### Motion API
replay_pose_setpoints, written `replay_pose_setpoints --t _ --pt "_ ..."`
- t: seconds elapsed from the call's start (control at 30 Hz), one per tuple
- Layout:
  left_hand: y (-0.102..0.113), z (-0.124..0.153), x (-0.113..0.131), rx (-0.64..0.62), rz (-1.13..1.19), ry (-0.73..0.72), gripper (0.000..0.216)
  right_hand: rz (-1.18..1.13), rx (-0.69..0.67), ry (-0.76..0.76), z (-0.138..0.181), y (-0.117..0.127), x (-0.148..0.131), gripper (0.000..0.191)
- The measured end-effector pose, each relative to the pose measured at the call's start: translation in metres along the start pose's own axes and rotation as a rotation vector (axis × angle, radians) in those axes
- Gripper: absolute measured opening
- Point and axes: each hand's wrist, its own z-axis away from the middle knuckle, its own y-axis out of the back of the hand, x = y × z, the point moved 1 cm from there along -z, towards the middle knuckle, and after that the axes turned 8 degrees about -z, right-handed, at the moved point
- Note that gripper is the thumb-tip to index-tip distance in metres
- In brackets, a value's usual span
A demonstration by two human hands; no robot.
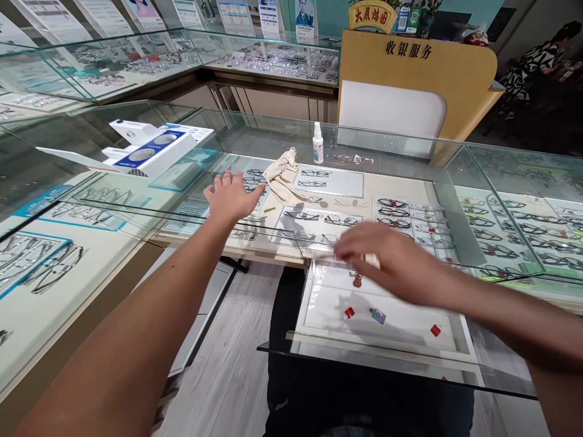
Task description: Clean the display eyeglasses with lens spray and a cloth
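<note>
Clearly nearer, the left hand [232, 197] lies spread flat on the glass surface [410, 170], the crumpled beige cloth [282, 176] just beyond its fingertips to the right, lengthwise away, while the blurred right hand [392, 264], grip unclear, hovers over the white pull-out tray [328, 309].

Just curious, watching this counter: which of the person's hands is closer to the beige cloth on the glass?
Left. The left hand is just left of the beige cloth, almost touching it. The right hand is farther off, nearer the camera, over the pulled-out tray.
</note>
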Motion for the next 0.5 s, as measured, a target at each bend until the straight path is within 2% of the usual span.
replay_pose_setpoints --t 0.03,0.1,0.17,0.23,0.37,0.5 --pt "0.0 0.0 0.0 -0.001 0.0 -0.002 0.102 -0.049 -0.072 0.026 0.016 -0.015 -0.007 0.028" --pt "0.0 0.0 0.0 -0.01 -0.004 -0.005 0.103 -0.093 -0.183 -0.031 0.04 -0.046 -0.002 0.026" --pt "0.001 0.0 0.001 -0.02 -0.011 -0.004 0.103 -0.066 -0.236 -0.134 0.05 -0.073 0.026 0.025" --pt "0.002 0.0 0.002 -0.025 -0.017 -0.001 0.104 0.04 -0.232 -0.229 0.047 -0.088 0.067 0.029" --pt "0.003 0.001 0.003 -0.017 -0.019 0.005 0.103 0.4 -0.189 -0.455 0.01 -0.085 0.153 0.031" --pt "0.003 0.001 0.002 -0.01 -0.007 -0.002 0.103 0.529 -0.066 -0.505 -0.035 -0.069 0.221 0.04"
